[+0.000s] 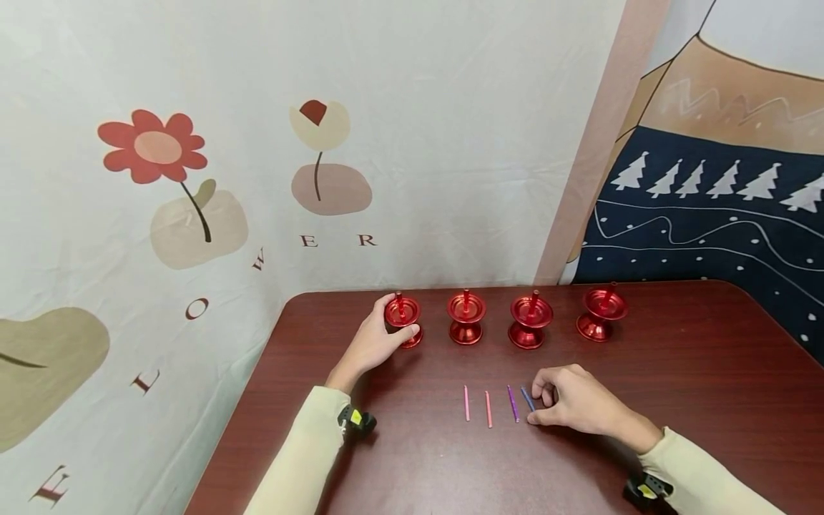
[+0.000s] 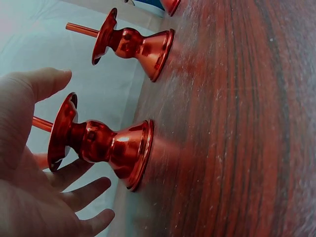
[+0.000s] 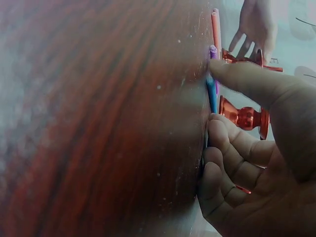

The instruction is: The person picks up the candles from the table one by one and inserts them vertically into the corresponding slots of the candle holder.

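Pale yellow-green sleeves come in from the near side, the left sleeve (image 1: 299, 454) and the right sleeve (image 1: 704, 468), each with a small black device at the wrist. The right hand (image 1: 576, 400) is low over the dark red-brown counter (image 1: 444, 472). Its fingers are bent and its grip is part open, thumb apart from fingertips, with the blue stick (image 1: 528, 398) lying on the counter right at that gap; whether the fingertips touch it, I cannot tell. Just left of it lie the purple stick (image 1: 513, 405), the coral stick (image 1: 488, 410) and the pink stick (image 1: 466, 404), in a loose row.

Farther off, the left hand (image 1: 375, 336) has its grip spread loosely around the leftmost red stand (image 1: 402, 312), thumb in front, fingers behind, the stand upright on the counter. Three more red stands (image 1: 466, 317) continue the row rightward, each with a dish and an upright rod. Beyond hangs a pale flower-printed backdrop (image 1: 450, 157), with a navy tree-patterned panel (image 1: 714, 222) at right.
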